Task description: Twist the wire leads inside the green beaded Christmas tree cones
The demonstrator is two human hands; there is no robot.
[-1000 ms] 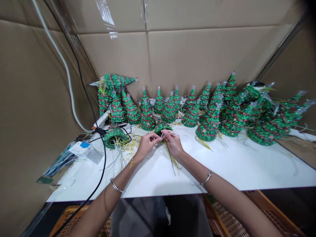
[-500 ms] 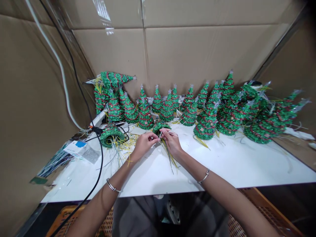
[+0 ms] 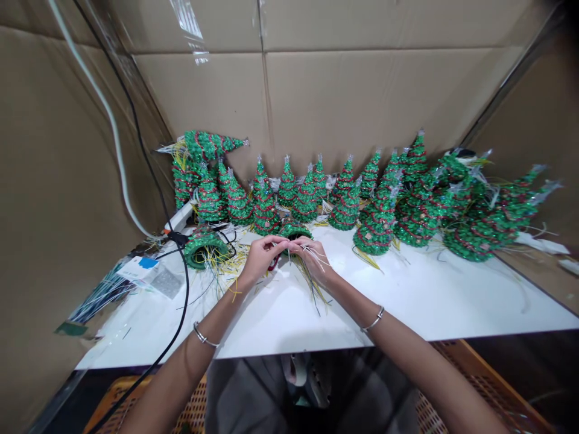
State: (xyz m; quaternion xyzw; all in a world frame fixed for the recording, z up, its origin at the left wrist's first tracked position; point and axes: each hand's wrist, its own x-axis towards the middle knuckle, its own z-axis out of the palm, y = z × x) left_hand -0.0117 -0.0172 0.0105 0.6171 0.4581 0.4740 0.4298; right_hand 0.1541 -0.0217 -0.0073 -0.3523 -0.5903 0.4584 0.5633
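Note:
A small green tree lies on its side with its hollow base facing me, and yellow and dark wires trail from it onto the table. Right at that opening, my left hand and my right hand meet at the fingertips. White wires are pinched in my right hand and fan out over its back. My left fingers are closed too, with a small red object partly showing beneath them; what the fingertips grip is too small to tell.
Several green trees with red garlands line the back of the white table. Another tree lies at the left among loose wires. A plastic bag, a wire bundle and a black cable are further left. Cardboard walls surround the table.
My hands have come together at the fingertips. White wires now spread across my right hand, and the red object shows under my left hand.

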